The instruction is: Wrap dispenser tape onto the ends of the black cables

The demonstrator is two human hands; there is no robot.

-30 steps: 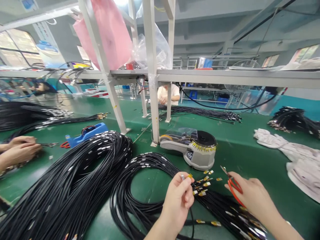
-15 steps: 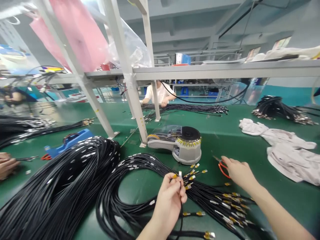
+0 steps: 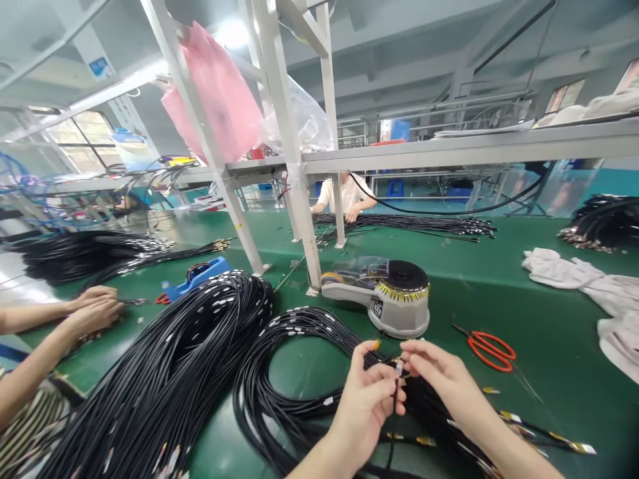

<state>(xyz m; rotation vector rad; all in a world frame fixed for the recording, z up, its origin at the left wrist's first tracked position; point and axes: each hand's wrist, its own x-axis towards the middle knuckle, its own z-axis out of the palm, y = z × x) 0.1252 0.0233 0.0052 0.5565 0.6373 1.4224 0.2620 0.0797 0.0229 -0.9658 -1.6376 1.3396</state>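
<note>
My left hand (image 3: 367, 399) pinches the end of a thin black cable (image 3: 394, 406) that hangs down from its fingers. My right hand (image 3: 439, 379) meets it, its fingertips closed on the small metal tip of the same cable. Both hands hover over a coiled bundle of black cables (image 3: 299, 386) with yellow-taped ends on the green table (image 3: 524, 299). Orange-handled scissors (image 3: 486, 346) lie on the table to the right of my hands. A grey tape dispenser (image 3: 387, 299) stands just beyond them.
A large heap of black cables (image 3: 164, 372) fills the left. A co-worker's hands (image 3: 92, 309) work at the far left near a blue tool (image 3: 197, 276). White cloth (image 3: 584, 283) lies at right. White frame posts (image 3: 294, 166) rise behind the dispenser; another person (image 3: 344, 196) sits opposite.
My right hand has let go of the orange scissors, which now lie on the table, and has moved left to the cable end in my left hand.
</note>
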